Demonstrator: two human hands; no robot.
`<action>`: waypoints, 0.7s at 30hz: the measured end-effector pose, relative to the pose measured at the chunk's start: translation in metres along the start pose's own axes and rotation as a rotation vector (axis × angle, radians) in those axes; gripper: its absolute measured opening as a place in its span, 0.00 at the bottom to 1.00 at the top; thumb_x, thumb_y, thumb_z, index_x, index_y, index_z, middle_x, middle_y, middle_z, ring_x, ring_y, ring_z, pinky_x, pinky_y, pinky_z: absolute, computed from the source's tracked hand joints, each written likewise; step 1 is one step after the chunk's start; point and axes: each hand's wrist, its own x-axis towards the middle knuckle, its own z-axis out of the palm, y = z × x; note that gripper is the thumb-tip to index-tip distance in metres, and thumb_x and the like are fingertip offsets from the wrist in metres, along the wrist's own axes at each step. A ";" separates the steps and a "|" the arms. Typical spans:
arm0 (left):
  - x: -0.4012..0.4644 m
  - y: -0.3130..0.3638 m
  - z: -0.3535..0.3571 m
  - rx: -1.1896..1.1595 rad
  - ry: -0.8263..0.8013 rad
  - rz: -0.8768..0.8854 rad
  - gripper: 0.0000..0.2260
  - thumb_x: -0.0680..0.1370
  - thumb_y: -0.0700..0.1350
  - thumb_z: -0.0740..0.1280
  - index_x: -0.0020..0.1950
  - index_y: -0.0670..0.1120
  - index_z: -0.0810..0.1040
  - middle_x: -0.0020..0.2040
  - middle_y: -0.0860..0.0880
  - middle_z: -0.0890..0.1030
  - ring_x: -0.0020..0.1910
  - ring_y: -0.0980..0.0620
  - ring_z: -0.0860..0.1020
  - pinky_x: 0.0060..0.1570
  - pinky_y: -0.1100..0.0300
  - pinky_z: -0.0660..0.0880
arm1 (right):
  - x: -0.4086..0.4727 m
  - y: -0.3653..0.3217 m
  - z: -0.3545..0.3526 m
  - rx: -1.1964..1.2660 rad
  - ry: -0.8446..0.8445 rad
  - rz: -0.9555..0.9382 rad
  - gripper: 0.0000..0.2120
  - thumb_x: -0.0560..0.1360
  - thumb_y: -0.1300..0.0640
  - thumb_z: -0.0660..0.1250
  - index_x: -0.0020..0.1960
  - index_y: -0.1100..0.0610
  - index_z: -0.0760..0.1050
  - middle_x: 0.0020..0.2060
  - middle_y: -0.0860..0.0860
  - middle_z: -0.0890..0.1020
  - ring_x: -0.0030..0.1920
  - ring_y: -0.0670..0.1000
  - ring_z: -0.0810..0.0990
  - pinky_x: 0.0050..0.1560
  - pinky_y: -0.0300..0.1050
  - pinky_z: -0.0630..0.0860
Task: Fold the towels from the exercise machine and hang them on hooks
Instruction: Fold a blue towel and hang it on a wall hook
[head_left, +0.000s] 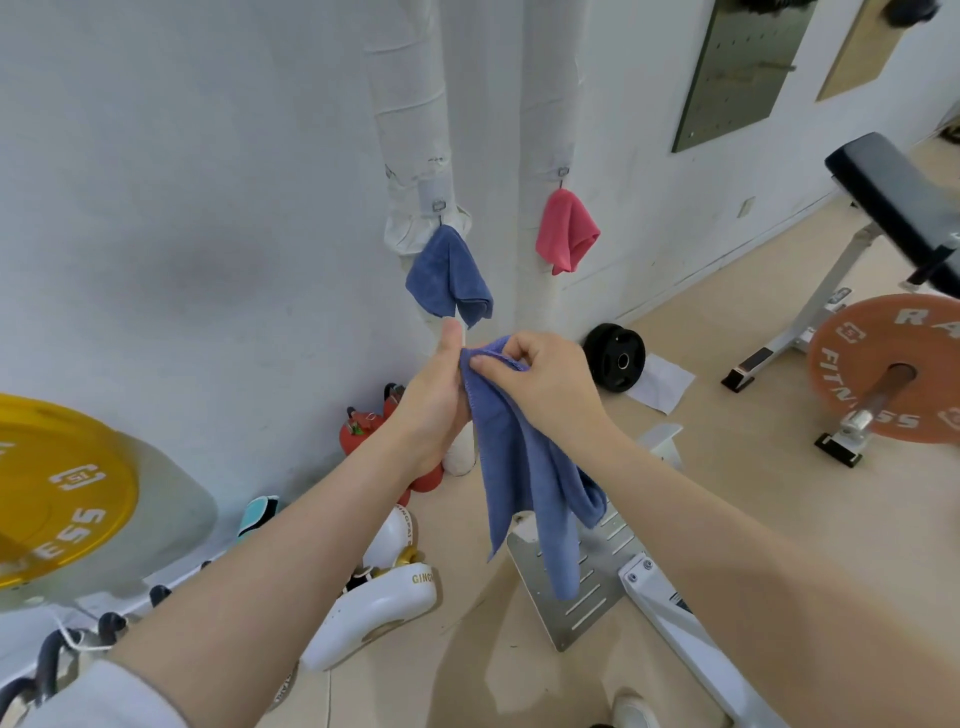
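A blue towel (524, 467) hangs down in front of me, held by both hands at its top edge. My left hand (436, 395) grips the towel's upper corner with the thumb pointing up. My right hand (545, 379) pinches the stitched top hem beside it. On the wall pipes ahead, another blue towel (449, 275) hangs from a hook (440, 207), and a pink towel (566, 231) hangs from a second hook (562, 174) to its right.
A yellow weight plate (57, 488) sits at the left, an orange plate on a barbell (893, 364) at the right under a black bench pad (904, 202). A black plate (615, 356), red objects and white gear lie on the floor below.
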 end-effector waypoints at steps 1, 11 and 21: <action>0.002 -0.001 0.003 0.057 0.034 0.032 0.24 0.82 0.54 0.48 0.44 0.43 0.79 0.42 0.53 0.84 0.50 0.56 0.79 0.53 0.66 0.75 | 0.002 0.002 -0.004 -0.010 0.007 0.007 0.15 0.72 0.52 0.69 0.31 0.57 0.71 0.27 0.50 0.74 0.31 0.45 0.71 0.36 0.38 0.68; 0.038 0.010 0.035 0.326 0.360 0.211 0.15 0.82 0.48 0.54 0.44 0.50 0.78 0.39 0.52 0.80 0.40 0.58 0.77 0.42 0.67 0.73 | 0.031 0.056 -0.057 0.103 -0.351 0.043 0.14 0.74 0.55 0.67 0.36 0.64 0.71 0.30 0.55 0.70 0.33 0.48 0.68 0.38 0.43 0.67; 0.082 0.016 0.054 0.139 0.754 0.204 0.15 0.81 0.51 0.56 0.37 0.49 0.74 0.37 0.52 0.76 0.39 0.54 0.74 0.45 0.59 0.71 | 0.047 0.117 -0.097 -0.298 -0.835 0.073 0.08 0.71 0.60 0.64 0.35 0.59 0.68 0.29 0.50 0.71 0.29 0.45 0.68 0.32 0.35 0.66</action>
